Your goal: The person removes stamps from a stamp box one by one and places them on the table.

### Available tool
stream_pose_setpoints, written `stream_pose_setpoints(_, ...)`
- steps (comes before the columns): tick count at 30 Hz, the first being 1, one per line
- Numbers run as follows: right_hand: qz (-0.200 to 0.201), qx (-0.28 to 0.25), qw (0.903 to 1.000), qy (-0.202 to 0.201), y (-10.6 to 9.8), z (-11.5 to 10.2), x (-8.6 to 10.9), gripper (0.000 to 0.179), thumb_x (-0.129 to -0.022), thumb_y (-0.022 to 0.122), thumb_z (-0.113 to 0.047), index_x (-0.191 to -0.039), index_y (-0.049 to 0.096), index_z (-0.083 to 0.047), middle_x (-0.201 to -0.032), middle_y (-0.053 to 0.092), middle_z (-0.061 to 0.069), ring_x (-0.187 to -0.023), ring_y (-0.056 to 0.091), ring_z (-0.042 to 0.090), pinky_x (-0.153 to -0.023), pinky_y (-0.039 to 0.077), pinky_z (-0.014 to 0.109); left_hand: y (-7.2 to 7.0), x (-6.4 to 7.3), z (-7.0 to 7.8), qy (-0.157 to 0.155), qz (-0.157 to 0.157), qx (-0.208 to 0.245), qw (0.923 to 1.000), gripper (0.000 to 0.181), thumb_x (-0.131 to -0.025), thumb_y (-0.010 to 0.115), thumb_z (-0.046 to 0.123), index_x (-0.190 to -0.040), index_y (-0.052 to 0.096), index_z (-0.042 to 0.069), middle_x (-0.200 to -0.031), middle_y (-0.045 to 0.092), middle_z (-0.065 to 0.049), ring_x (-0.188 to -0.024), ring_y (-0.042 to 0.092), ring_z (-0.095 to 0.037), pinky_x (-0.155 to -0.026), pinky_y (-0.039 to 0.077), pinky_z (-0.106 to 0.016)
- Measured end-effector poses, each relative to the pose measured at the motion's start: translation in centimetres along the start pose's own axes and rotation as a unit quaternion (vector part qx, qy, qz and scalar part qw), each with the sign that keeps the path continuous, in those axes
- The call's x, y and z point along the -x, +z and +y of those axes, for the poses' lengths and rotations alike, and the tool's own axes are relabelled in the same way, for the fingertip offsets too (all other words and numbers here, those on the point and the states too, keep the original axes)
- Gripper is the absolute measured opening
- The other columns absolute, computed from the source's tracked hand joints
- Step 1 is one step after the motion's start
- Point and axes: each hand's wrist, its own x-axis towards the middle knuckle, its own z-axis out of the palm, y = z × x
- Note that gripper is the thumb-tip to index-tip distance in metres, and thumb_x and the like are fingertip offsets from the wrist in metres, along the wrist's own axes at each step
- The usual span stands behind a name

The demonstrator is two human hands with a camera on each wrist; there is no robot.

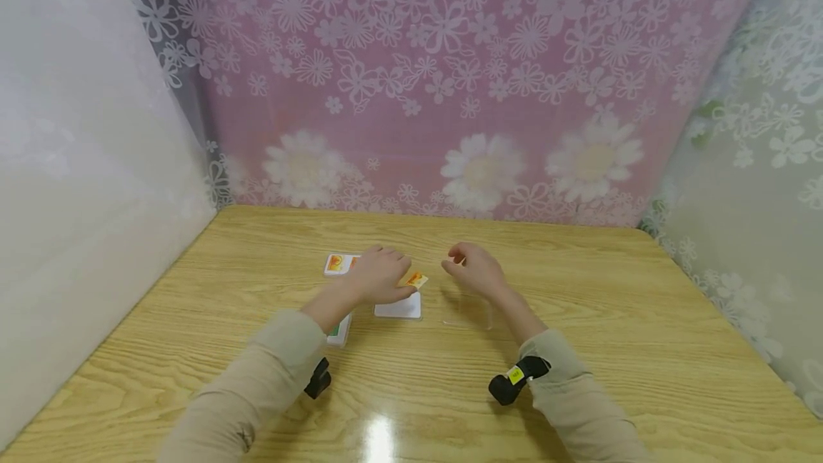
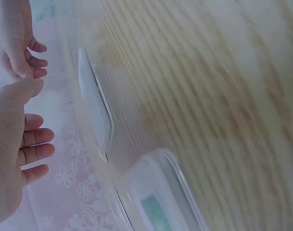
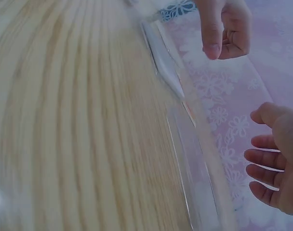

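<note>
My left hand is above the table with its fingers loosely bent, and nothing shows in it in the left wrist view. Below its thumb are a white card stack or boxed card and a small card with an orange picture, partly hidden by the hand. To the right, my right hand hovers with relaxed, parted fingers and holds nothing. Beneath it lies a clear plastic case or lid, faint in the head view. Both hands are raised off the tabletop in the wrist views.
Behind the left hand lies a white card with orange pictures. A clear case with a green and white card lies beside the left wrist. The wood-grain table meets a pink floral curtain behind.
</note>
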Motion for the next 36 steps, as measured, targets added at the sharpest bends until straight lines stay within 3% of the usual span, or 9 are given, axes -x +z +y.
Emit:
stream_pose_setpoints(5, -0.005, 0.085, 0.9955, -0.041, -1.1, 0.9, 1.0, 0.044, -0.086, 0.062, -0.032, -0.116, 0.06, -0.001, -0.108, 0.059, 0.015, -0.097, 0.055, 0.031, -0.078, 0.046, 0.045, -0.3, -0.9, 1.0, -0.009, 0.011, 0.001, 0.9999, 0.038, -0.088, 0.054, 0.05, -0.095, 0.062, 0.013, -0.092, 0.062, 0.003, -0.088, 0.057, -0.016, -0.081, 0.044, -0.033)
stream_pose_setpoints(12, 0.014, 0.17, 0.9816, -0.085, -2.3, 2.1, 2.4, 0.049, -0.081, 0.066, -0.035, -0.115, 0.06, -0.001, -0.11, 0.052, 0.016, -0.107, 0.046, 0.036, -0.084, 0.04, 0.05, 0.1, -2.1, 2.5, -0.019, -0.008, 0.006, 0.9998, 0.049, -0.088, 0.05, 0.055, -0.11, 0.06, 0.013, -0.111, 0.061, -0.001, -0.109, 0.053, -0.02, -0.092, 0.04, -0.038)
stream_pose_setpoints(21, -0.012, 0.26, 0.9575, -0.124, -2.9, 3.6, 4.1, 0.058, -0.077, 0.065, -0.043, -0.116, 0.056, -0.002, -0.112, 0.05, 0.014, -0.109, 0.044, 0.035, -0.084, 0.037, 0.054, 0.9, -2.6, 4.5, -0.001, -0.01, -0.005, 0.9999, 0.054, -0.086, 0.05, 0.06, -0.111, 0.056, 0.012, -0.102, 0.057, 0.001, -0.1, 0.053, -0.018, -0.089, 0.04, -0.035)
stream_pose_setpoints(27, -0.047, 0.299, 0.9415, -0.148, -3.3, 3.9, 5.0, 0.065, -0.076, 0.063, -0.05, -0.12, 0.053, -0.003, -0.113, 0.051, 0.013, -0.109, 0.046, 0.032, -0.084, 0.039, 0.053, 1.5, -2.8, 5.4, -0.003, -0.043, 0.002, 0.999, 0.068, -0.081, 0.048, 0.068, -0.118, 0.053, 0.011, -0.113, 0.054, -0.001, -0.108, 0.048, -0.019, -0.094, 0.036, -0.036)
stream_pose_setpoints(31, -0.082, 0.311, 0.9349, -0.151, -3.4, 3.9, 5.6, 0.071, -0.076, 0.063, -0.055, -0.123, 0.052, -0.003, -0.115, 0.052, 0.013, -0.108, 0.048, 0.033, -0.086, 0.039, 0.053, 1.8, -3.0, 5.9, 0.007, -0.05, 0.001, 0.9987, 0.078, -0.079, 0.047, 0.071, -0.127, 0.048, 0.009, -0.123, 0.051, -0.004, -0.114, 0.045, -0.02, -0.097, 0.034, -0.036)
stream_pose_setpoints(36, -0.114, 0.314, 0.9289, -0.16, -3.2, 3.9, 5.7, 0.071, -0.074, 0.061, -0.057, -0.122, 0.054, -0.005, -0.113, 0.053, 0.01, -0.107, 0.048, 0.03, -0.085, 0.039, 0.05, 2.1, -3.2, 6.1, 0.016, -0.056, -0.016, 0.9982, 0.082, -0.078, 0.044, 0.074, -0.128, 0.047, 0.009, -0.124, 0.05, -0.005, -0.113, 0.044, -0.02, -0.095, 0.033, -0.036)
